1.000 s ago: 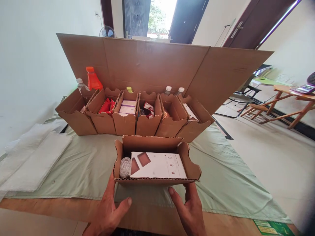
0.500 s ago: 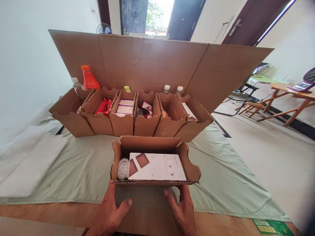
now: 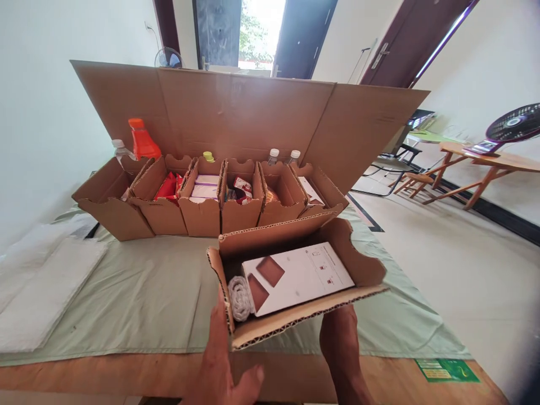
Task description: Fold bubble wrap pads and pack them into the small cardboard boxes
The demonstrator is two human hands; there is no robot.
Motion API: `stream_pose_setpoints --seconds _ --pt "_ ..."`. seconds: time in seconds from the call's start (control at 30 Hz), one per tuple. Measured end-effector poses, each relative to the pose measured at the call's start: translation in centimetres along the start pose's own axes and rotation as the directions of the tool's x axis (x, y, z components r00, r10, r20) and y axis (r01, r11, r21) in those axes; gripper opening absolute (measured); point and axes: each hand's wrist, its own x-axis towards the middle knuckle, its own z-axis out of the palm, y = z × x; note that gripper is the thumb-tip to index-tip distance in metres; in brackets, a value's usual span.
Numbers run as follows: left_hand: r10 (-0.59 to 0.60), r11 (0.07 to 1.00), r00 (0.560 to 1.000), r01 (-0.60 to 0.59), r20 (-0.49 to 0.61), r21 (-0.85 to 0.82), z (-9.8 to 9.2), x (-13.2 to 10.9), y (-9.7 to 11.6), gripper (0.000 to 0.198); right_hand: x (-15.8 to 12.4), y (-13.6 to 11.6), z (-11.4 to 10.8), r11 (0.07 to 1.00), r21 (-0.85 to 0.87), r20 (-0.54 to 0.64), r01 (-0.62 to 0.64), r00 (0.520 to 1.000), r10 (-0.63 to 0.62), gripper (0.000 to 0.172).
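Left hand (image 3: 223, 365) clamps the left end of a shallow corrugated carton (image 3: 295, 318); right hand (image 3: 341, 346) reaches beneath it, grip hidden. The carton tilts above the near edge of the green cloth (image 3: 139, 292), holding a white flat box (image 3: 304, 275) and white roll (image 3: 239, 291). Six trays (image 3: 202, 211) stand farther back on the cloth.

A plain room serves as a makeshift packing station. A row of cardboard bins (image 3: 202, 211) stocked with packets and bottles lines a cloth-covered table (image 3: 126, 292), with an open carton (image 3: 295, 318) in front. Beyond are white walls, dark doors (image 3: 301, 34) and a folding wooden table (image 3: 485, 169) with a fan (image 3: 512, 124).
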Motion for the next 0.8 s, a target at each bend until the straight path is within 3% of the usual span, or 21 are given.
stream_pose_setpoints --seconds 0.1,0.17,0.27,0.33,0.43,0.5,0.57,0.7,0.8 --pt "0.016 0.996 1.0 -0.016 0.0 0.086 2.1 -0.8 0.4 0.108 1.0 1.7 -0.4 0.998 0.049 -0.033 -0.037 0.999 0.039 0.059" --pt "0.037 0.997 0.997 -0.041 0.062 0.065 2.6 -1.3 0.5 0.113 1.3 2.9 -0.9 0.994 0.064 -0.032 -0.086 0.996 0.088 0.061" --pt "0.015 1.0 0.995 -0.016 0.1 0.004 1.8 -1.6 0.1 0.097 1.4 4.1 -1.6 0.989 0.082 -0.029 -0.12 0.992 0.123 0.064" --pt "-0.045 0.999 0.998 0.046 0.047 -0.025 0.4 -1.2 -0.4 0.082 1.2 4.4 -1.9 0.989 0.093 -0.038 -0.116 0.992 0.12 0.062" --pt "-0.116 0.993 0.992 0.115 -0.058 -0.014 -1.5 0.5 -1.1 0.069 0.6 4.3 -1.9 0.986 0.126 -0.044 -0.11 0.992 0.116 0.053" --pt "-0.136 0.991 0.989 0.136 -0.061 0.001 -2.4 2.1 -1.4 0.068 0.2 4.3 -2.0 0.985 0.137 -0.05 -0.109 0.992 0.117 0.051" --pt "-0.129 0.992 0.992 0.129 0.013 -0.009 -2.6 3.8 -1.5 0.068 -0.2 4.3 -2.0 0.985 0.128 -0.061 -0.114 0.991 0.122 0.052" --pt "-0.112 0.99 0.968 0.128 0.226 -0.055 -2.4 6.2 -1.5 0.044 -0.5 4.7 -1.8 0.985 0.106 -0.06 -0.139 0.987 0.146 0.052" --pt "-0.13 0.985 0.953 0.155 0.274 -0.069 -2.3 6.9 -1.4 0.037 -0.7 5.0 -1.3 0.983 0.095 -0.07 -0.154 0.984 0.161 0.05"
